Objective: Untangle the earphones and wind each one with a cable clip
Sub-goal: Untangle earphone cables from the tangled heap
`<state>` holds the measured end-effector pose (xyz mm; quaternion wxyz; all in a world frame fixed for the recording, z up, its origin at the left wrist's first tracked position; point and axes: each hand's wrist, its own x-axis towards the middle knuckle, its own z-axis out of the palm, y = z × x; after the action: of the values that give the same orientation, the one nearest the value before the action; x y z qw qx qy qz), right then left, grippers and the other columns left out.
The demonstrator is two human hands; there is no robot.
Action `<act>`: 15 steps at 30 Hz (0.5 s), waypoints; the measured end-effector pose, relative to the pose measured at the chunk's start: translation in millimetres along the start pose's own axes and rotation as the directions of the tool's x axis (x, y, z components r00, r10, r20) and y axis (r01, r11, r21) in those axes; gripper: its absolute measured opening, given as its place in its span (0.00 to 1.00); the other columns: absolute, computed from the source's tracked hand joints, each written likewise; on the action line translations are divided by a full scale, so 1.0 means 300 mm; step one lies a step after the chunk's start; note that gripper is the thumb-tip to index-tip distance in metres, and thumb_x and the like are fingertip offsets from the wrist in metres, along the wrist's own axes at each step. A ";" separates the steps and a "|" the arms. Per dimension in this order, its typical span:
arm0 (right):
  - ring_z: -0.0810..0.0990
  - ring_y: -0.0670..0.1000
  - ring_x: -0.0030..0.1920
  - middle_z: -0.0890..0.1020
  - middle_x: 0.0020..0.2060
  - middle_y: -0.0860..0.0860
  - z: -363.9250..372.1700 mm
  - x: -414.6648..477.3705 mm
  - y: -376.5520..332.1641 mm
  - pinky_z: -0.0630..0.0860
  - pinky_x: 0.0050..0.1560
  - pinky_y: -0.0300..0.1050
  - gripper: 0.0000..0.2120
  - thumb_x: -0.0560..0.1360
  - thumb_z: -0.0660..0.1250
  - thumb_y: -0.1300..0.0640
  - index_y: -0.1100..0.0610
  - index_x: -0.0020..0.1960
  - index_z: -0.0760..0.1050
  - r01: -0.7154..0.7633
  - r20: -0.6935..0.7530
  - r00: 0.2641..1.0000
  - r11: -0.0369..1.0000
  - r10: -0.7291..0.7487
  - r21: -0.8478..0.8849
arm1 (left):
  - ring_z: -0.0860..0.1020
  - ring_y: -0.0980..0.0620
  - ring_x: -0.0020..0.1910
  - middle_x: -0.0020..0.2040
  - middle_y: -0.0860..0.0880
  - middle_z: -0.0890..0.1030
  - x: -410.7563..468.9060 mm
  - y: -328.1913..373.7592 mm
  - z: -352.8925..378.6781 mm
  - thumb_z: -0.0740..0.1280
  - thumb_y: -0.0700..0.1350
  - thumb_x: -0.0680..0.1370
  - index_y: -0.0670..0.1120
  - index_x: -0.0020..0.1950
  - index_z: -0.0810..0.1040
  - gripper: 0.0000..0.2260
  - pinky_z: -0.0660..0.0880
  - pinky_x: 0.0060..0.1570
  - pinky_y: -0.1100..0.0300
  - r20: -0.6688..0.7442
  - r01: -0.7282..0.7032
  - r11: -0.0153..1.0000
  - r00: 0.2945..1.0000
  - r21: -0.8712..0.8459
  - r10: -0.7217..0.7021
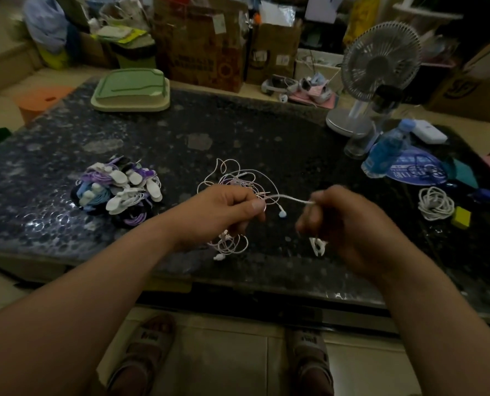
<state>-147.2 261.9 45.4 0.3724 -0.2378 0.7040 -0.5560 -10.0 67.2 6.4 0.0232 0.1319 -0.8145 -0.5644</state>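
A tangle of pale pink earphone cable (238, 178) hangs over the dark table, gripped by my left hand (223, 212). One strand runs taut to the right, where my right hand (341, 221) pinches it. An earbud (282, 214) dangles between the hands. More loops (228, 244) hang below my left hand. A white cable clip (317, 246) shows under my right hand; I cannot tell whether it lies on the table or is held. A pile of wound earphones with clips (118, 191) sits at the left.
A coiled white cable (435, 202) and a yellow block (461, 217) lie at the right, near a blue bottle (386, 151) and a desk fan (378, 70). A green tray (130, 91) stands at the back left. Boxes crowd the floor beyond the table.
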 end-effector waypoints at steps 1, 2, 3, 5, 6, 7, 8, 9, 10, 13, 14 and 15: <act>0.85 0.55 0.46 0.86 0.38 0.51 -0.005 -0.001 0.020 0.77 0.58 0.56 0.24 0.84 0.57 0.53 0.56 0.35 0.83 -0.002 0.063 0.998 0.986 0.012 -0.165 | 0.72 0.50 0.36 0.36 0.48 0.77 0.003 0.004 0.005 0.62 0.53 0.85 0.49 0.51 0.84 0.14 0.70 0.36 0.60 -0.014 -0.017 1.000 1.000 -0.010 0.016; 0.85 0.50 0.51 0.88 0.44 0.48 -0.001 -0.001 0.036 0.77 0.62 0.55 0.23 0.85 0.56 0.52 0.53 0.42 0.86 0.006 0.092 0.996 0.947 0.024 -0.320 | 0.72 0.50 0.35 0.35 0.48 0.76 0.003 0.010 0.010 0.62 0.53 0.86 0.49 0.51 0.84 0.14 0.70 0.35 0.62 -0.017 -0.029 0.999 0.999 -0.016 0.029; 0.84 0.45 0.53 0.87 0.49 0.44 0.009 0.002 0.043 0.76 0.64 0.52 0.20 0.86 0.55 0.50 0.49 0.49 0.86 0.025 0.089 0.996 0.912 0.013 -0.409 | 0.71 0.49 0.35 0.35 0.47 0.76 0.003 0.017 0.015 0.62 0.52 0.86 0.49 0.51 0.85 0.14 0.69 0.34 0.63 -0.009 -0.032 0.999 0.999 -0.008 0.032; 0.82 0.39 0.54 0.86 0.52 0.42 0.039 0.011 0.046 0.75 0.64 0.49 0.18 0.85 0.54 0.43 0.44 0.58 0.83 0.051 0.054 0.998 0.921 -0.032 -0.387 | 0.70 0.49 0.35 0.35 0.46 0.75 0.006 0.020 0.023 0.62 0.52 0.86 0.47 0.51 0.84 0.14 0.68 0.33 0.62 0.024 -0.026 1.000 0.999 0.017 0.026; 0.82 0.39 0.52 0.86 0.51 0.42 0.054 0.016 0.043 0.76 0.62 0.48 0.19 0.84 0.55 0.38 0.45 0.58 0.82 0.063 0.050 0.998 0.926 -0.048 -0.373 | 0.70 0.49 0.35 0.36 0.44 0.76 0.008 0.021 0.026 0.62 0.53 0.86 0.45 0.52 0.84 0.15 0.68 0.34 0.61 0.042 -0.026 0.999 0.999 0.026 0.025; 0.84 0.41 0.49 0.87 0.47 0.44 0.065 0.021 0.043 0.78 0.58 0.49 0.21 0.83 0.56 0.36 0.47 0.56 0.82 0.084 0.056 0.996 0.912 -0.067 -0.402 | 0.70 0.49 0.35 0.37 0.42 0.76 0.011 0.018 0.033 0.63 0.53 0.85 0.42 0.52 0.83 0.16 0.68 0.35 0.60 0.055 -0.029 0.999 0.998 0.034 0.027; 0.85 0.45 0.45 0.87 0.43 0.47 0.072 0.027 0.046 0.79 0.53 0.51 0.22 0.83 0.58 0.37 0.50 0.52 0.83 0.113 0.083 0.993 0.887 -0.085 -0.447 | 0.70 0.50 0.35 0.37 0.42 0.76 0.012 0.017 0.038 0.63 0.52 0.86 0.40 0.51 0.82 0.17 0.69 0.35 0.60 0.063 -0.031 0.999 0.998 0.041 0.029; 0.84 0.48 0.41 0.87 0.40 0.51 0.081 0.032 0.050 0.79 0.49 0.52 0.22 0.84 0.59 0.38 0.53 0.49 0.83 0.137 0.116 0.989 0.877 -0.093 -0.461 | 0.70 0.53 0.34 0.35 0.44 0.76 0.014 0.013 0.042 0.63 0.50 0.86 0.38 0.48 0.80 0.17 0.69 0.35 0.61 0.062 -0.029 0.999 0.998 0.045 0.026; 0.83 0.50 0.38 0.86 0.38 0.53 0.088 0.033 0.054 0.78 0.45 0.51 0.22 0.84 0.60 0.40 0.55 0.47 0.83 0.154 0.133 0.985 0.888 -0.106 -0.434 | 0.71 0.55 0.34 0.35 0.48 0.76 0.016 0.009 0.042 0.63 0.49 0.86 0.37 0.46 0.79 0.16 0.69 0.36 0.62 0.053 -0.026 0.999 0.998 0.042 0.024; 0.80 0.50 0.39 0.83 0.35 0.52 0.077 0.045 0.051 0.76 0.47 0.50 0.20 0.85 0.61 0.46 0.56 0.43 0.83 0.088 0.007 0.996 0.967 -0.089 -0.237 | 0.75 0.57 0.37 0.37 0.50 0.79 0.021 -0.002 0.029 0.64 0.50 0.85 0.41 0.44 0.79 0.16 0.72 0.41 0.63 0.002 -0.002 1.000 1.000 0.008 0.002; 0.81 0.52 0.41 0.83 0.34 0.51 0.068 0.050 0.048 0.77 0.50 0.51 0.19 0.84 0.62 0.48 0.56 0.42 0.83 0.043 -0.044 0.998 0.990 -0.050 -0.138 | 0.77 0.56 0.38 0.38 0.50 0.81 0.021 -0.006 0.021 0.65 0.50 0.85 0.42 0.44 0.80 0.15 0.73 0.44 0.61 -0.017 -0.001 1.000 1.000 -0.009 0.001; 0.82 0.53 0.43 0.83 0.35 0.51 0.061 0.055 0.046 0.78 0.52 0.52 0.17 0.84 0.63 0.51 0.56 0.41 0.83 0.004 -0.072 0.997 0.998 -0.009 -0.064 | 0.77 0.54 0.40 0.39 0.49 0.82 0.022 -0.009 0.013 0.65 0.51 0.85 0.45 0.44 0.81 0.14 0.73 0.47 0.58 -0.037 -0.005 0.999 0.999 -0.042 0.003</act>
<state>-141.8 242.2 25.9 0.3371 -0.2316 0.7336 -0.5428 -16.4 68.3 1.7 0.0421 0.1400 -0.8023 -0.5788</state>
